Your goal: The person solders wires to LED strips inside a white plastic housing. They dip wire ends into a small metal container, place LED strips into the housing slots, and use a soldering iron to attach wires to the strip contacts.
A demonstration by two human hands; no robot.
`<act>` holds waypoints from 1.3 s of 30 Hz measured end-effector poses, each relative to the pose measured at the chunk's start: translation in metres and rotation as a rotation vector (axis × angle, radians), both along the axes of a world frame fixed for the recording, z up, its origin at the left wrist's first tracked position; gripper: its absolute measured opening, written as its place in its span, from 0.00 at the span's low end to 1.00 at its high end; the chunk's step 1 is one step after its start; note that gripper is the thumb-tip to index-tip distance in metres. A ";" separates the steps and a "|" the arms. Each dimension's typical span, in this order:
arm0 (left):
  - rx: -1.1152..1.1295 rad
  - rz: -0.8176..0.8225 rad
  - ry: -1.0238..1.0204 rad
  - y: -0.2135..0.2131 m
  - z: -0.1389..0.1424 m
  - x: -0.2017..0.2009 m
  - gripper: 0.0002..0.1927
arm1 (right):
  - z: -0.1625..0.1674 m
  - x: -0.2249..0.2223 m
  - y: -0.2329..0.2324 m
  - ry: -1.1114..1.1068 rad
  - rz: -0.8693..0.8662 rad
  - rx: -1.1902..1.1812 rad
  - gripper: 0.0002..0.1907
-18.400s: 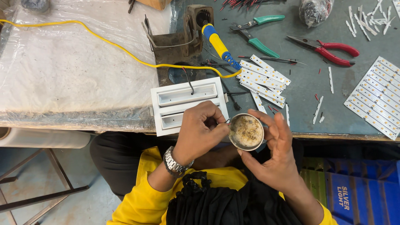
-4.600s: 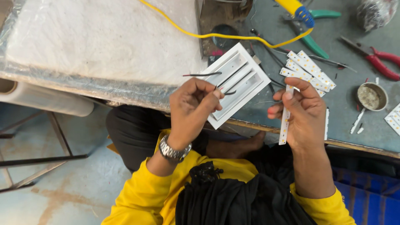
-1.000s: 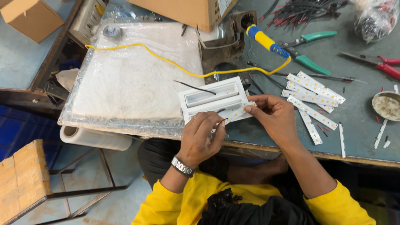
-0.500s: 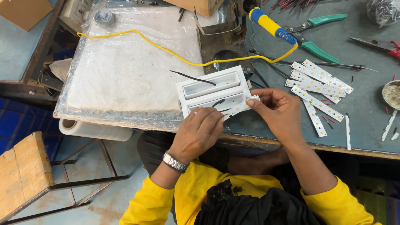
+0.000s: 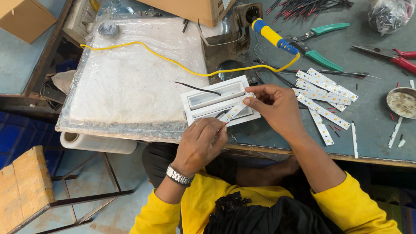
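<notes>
My right hand [image 5: 277, 106] pinches the far end of a narrow white light strip [image 5: 237, 108] held slanted over a white rectangular housing [image 5: 219, 102] on the bench. My left hand [image 5: 201, 145], with a metal wristwatch, is closed at the strip's near end, fingers gripping a thin red and black wire there. A black wire [image 5: 197, 88] sticks out of the housing's far slot. Both sleeves are yellow.
Several more white strips [image 5: 325, 93] lie to the right. A soldering iron [image 5: 275, 37] with a blue and yellow handle and yellow cord sits behind the housing, with green-handled pliers [image 5: 323, 56], red-handled cutters [image 5: 396, 56] and a round flux tin [image 5: 403, 103]. A plastic-wrapped white slab [image 5: 130, 78] fills the left.
Over the last second both hands stay at the housing; the right hand has raised the strip's far end, and the left hand has closed in on its near end. The view shifted slightly.
</notes>
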State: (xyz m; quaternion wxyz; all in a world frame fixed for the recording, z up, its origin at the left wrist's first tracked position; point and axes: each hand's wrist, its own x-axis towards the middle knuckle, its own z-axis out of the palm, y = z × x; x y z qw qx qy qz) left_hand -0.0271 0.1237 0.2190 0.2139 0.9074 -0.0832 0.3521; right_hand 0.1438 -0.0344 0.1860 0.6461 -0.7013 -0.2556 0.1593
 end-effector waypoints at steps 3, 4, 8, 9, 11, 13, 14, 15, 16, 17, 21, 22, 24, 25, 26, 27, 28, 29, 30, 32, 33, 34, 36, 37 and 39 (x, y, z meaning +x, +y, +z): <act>0.047 0.037 -0.044 -0.001 -0.006 -0.001 0.12 | -0.001 -0.004 0.000 -0.056 -0.023 -0.015 0.15; 0.032 0.034 -0.045 -0.002 -0.009 -0.001 0.13 | -0.003 -0.006 -0.001 -0.074 -0.035 -0.019 0.14; -0.021 0.022 -0.049 -0.001 -0.015 0.000 0.13 | -0.008 -0.011 -0.004 -0.088 -0.062 -0.019 0.14; -0.034 0.020 -0.052 -0.001 -0.016 0.000 0.13 | -0.010 -0.012 -0.004 -0.082 -0.063 -0.007 0.14; -0.052 0.015 -0.046 -0.002 -0.015 0.000 0.13 | -0.012 -0.013 -0.005 -0.077 -0.065 0.001 0.14; -0.069 0.013 -0.046 -0.002 -0.013 -0.001 0.13 | -0.013 -0.013 -0.006 -0.078 -0.069 0.001 0.15; -0.079 0.013 -0.049 -0.002 -0.012 -0.001 0.12 | -0.013 -0.014 -0.006 -0.080 -0.069 0.005 0.15; -0.090 0.013 -0.053 -0.002 -0.011 -0.001 0.12 | -0.013 -0.014 -0.007 -0.081 -0.069 0.008 0.15; -0.100 0.011 -0.054 -0.002 -0.010 0.000 0.12 | -0.013 -0.015 -0.008 -0.083 -0.070 0.010 0.15; -0.110 0.007 -0.053 -0.004 -0.009 0.000 0.12 | -0.013 -0.016 -0.008 -0.092 -0.074 0.011 0.15; -0.106 -0.013 -0.050 -0.007 -0.008 0.003 0.11 | -0.012 -0.019 -0.008 -0.144 -0.099 0.006 0.14; -0.099 -0.007 -0.010 -0.006 -0.008 0.003 0.11 | -0.011 -0.020 -0.008 -0.160 -0.105 0.002 0.14; -0.083 0.006 0.070 -0.006 -0.007 0.002 0.10 | -0.009 -0.022 -0.009 -0.198 -0.105 0.003 0.13; -0.021 0.027 0.062 -0.006 -0.006 0.002 0.10 | -0.009 -0.023 -0.009 -0.216 -0.103 0.003 0.13; 0.041 0.048 0.055 -0.006 -0.006 0.001 0.10 | -0.008 -0.024 -0.009 -0.226 -0.101 0.005 0.13; 0.102 0.069 0.048 -0.006 -0.006 0.001 0.09 | -0.007 -0.026 -0.010 -0.235 -0.099 0.005 0.13; 0.101 0.082 0.048 -0.006 -0.006 0.000 0.09 | -0.007 -0.027 -0.011 -0.244 -0.097 0.005 0.13; 0.100 0.096 0.047 -0.007 -0.006 0.000 0.09 | -0.007 -0.028 -0.012 -0.242 -0.100 0.008 0.13; 0.099 0.109 0.045 -0.007 -0.006 0.001 0.09 | -0.006 -0.029 -0.012 -0.241 -0.102 0.012 0.13; 0.063 0.083 0.062 -0.006 -0.005 0.001 0.09 | -0.005 -0.030 -0.013 -0.246 -0.106 0.006 0.13; 0.046 0.071 0.070 -0.005 -0.005 0.001 0.09 | -0.005 -0.030 -0.013 -0.252 -0.108 -0.002 0.13; 0.039 0.069 0.081 -0.005 -0.005 0.001 0.09 | -0.004 -0.031 -0.013 -0.258 -0.109 -0.011 0.13; 0.024 0.067 0.102 -0.004 -0.005 0.002 0.09 | -0.004 -0.032 -0.013 -0.263 -0.108 -0.004 0.13; 0.007 0.069 0.106 -0.004 -0.005 0.002 0.09 | -0.004 -0.032 -0.013 -0.266 -0.106 -0.001 0.13; -0.028 0.073 0.114 -0.005 -0.005 0.003 0.08 | -0.004 -0.033 -0.014 -0.269 -0.105 -0.013 0.13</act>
